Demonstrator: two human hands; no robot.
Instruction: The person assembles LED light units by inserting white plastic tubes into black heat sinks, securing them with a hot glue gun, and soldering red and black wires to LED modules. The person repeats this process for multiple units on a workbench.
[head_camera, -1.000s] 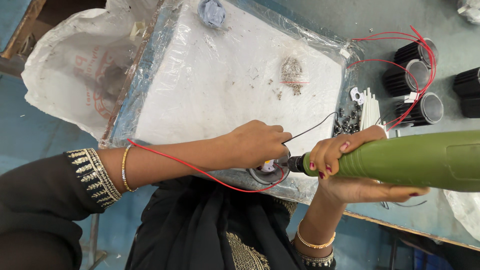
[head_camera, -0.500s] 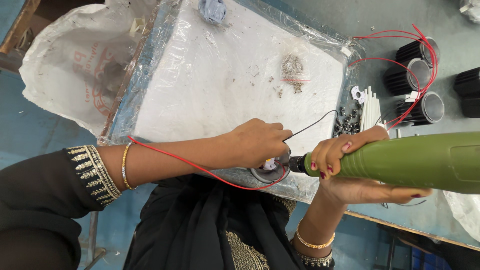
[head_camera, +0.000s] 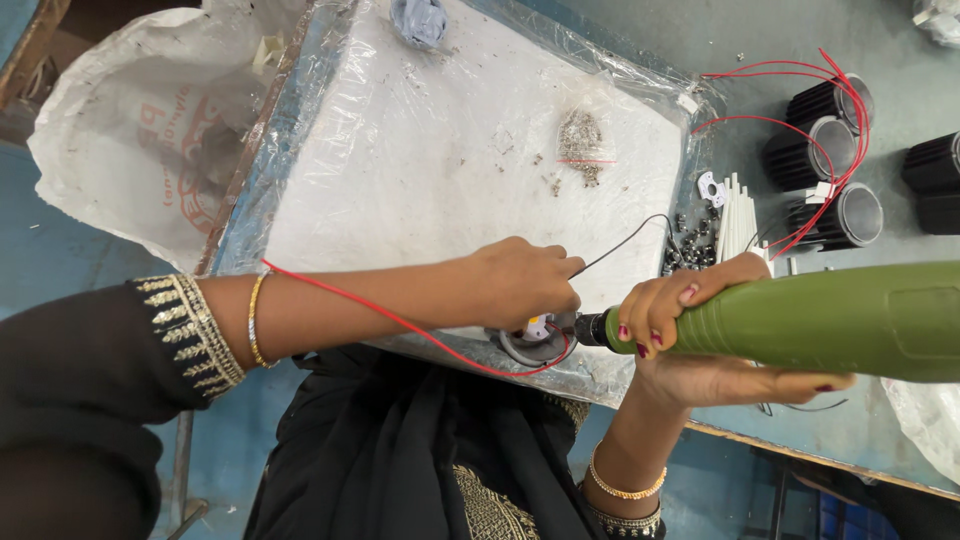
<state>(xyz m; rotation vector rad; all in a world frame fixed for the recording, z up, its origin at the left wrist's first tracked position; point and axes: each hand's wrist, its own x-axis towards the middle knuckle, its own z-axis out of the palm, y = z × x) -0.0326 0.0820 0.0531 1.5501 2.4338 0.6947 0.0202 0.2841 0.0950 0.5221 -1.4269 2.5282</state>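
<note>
Left hand (head_camera: 525, 283) pins a small round grey part (head_camera: 530, 345) at the near edge of the plastic-covered table (head_camera: 420, 170). Right hand (head_camera: 690, 330) grips a fat green electric screwdriver (head_camera: 840, 320), tip right on the part, red wire (head_camera: 400, 325) looping underneath.

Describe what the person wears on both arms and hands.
The left arm has a black sleeve with a gold embroidered cuff and a thin gold bangle. The right wrist carries a gold bangle above a dark patterned cuff. The right hand has dark red nail polish.

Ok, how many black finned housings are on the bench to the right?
5 visible: three with red wires, upper, middle, lower; two at the right edge, one above the other, both cut off. More may lie out of frame.
</note>
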